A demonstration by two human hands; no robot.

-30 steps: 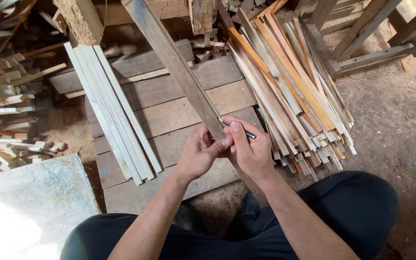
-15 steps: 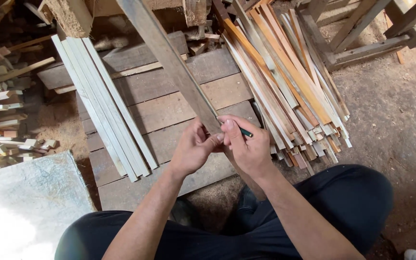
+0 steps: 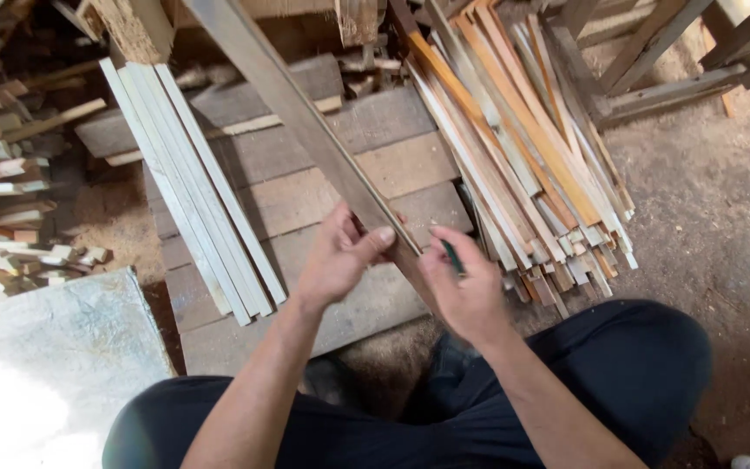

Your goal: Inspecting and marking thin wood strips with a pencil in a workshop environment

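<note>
A long grey-brown wooden slat [image 3: 305, 126] runs from the top of the view down toward my lap. My left hand [image 3: 340, 256] grips its near end, thumb pressed on the slat's edge. My right hand [image 3: 466, 291] is just right of the slat's end and holds a dark green pencil [image 3: 453, 256] between its fingers, tip pointing up and away. The two hands are a short gap apart. My legs in dark trousers [image 3: 618, 365] fill the bottom of the view.
A wooden pallet [image 3: 305, 187] lies under the slat. White strips [image 3: 193, 187] are stacked on its left, a fan of orange and pale strips [image 3: 523, 165] on its right. Scrap offcuts [image 3: 10, 191] lie far left, a pale slab [image 3: 45, 373] bottom left, dirt floor [image 3: 722, 226] right.
My right hand has drawn back from the slat's end toward me with the pencil, and my left hand stays on the slat. The view has shifted slightly.
</note>
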